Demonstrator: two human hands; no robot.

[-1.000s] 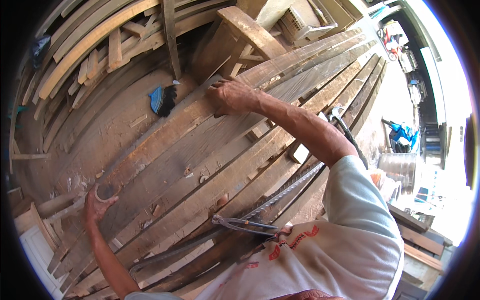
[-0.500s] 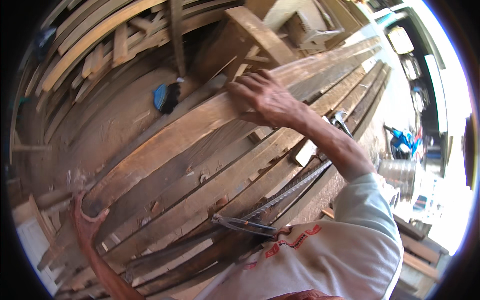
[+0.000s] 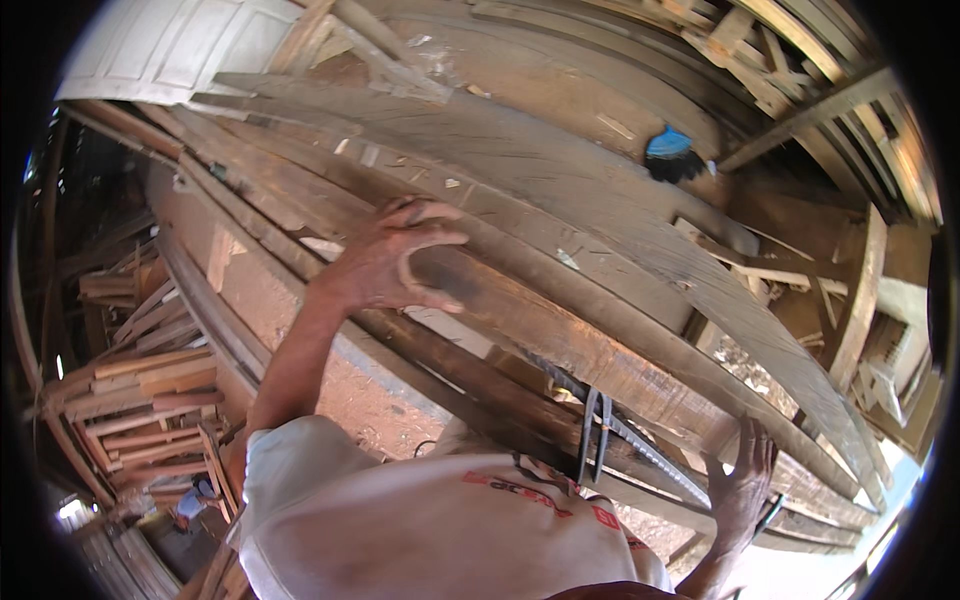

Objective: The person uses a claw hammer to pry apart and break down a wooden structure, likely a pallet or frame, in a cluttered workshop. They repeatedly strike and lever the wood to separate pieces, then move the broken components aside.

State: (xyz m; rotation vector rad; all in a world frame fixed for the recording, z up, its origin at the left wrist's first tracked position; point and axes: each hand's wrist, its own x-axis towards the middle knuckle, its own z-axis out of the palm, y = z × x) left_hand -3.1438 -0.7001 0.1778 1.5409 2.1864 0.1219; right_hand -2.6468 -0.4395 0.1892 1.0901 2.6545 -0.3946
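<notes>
Both hands are spread and well apart, one toward each end of a brown plank (image 3: 600,350) that lies across the middle of the view. Its long axis slants from upper left to lower right, roughly crosswise before the person's chest, with the nearer end by the left hand (image 3: 385,262) and the rest running toward the lower right. That left hand makes a wide C: fingers curve past the far edge, the thumb reaches along the near one, and the plank's darkened end sits in the gap between them. On the other side, the right hand (image 3: 745,468) is laid over the plank, fingers stretched toward its far edge and thumb set apart on the near side. How firmly either hand bears on the wood cannot be told from this angle.

Just below the plank, a pair of dark tool handles (image 3: 588,435) stands near the person's white shirt (image 3: 430,525), next to a ribbed metal bar (image 3: 652,454) that slants the same way. Dark timbers (image 3: 470,365) run nearly parallel on the near side. Beyond the plank stretches a wide grey board (image 3: 725,290), and farther off a blue-and-black brush (image 3: 672,155) rests on the floor. A white panelled door (image 3: 190,45) shows at upper left, stacked wood (image 3: 155,385) at lower left.
</notes>
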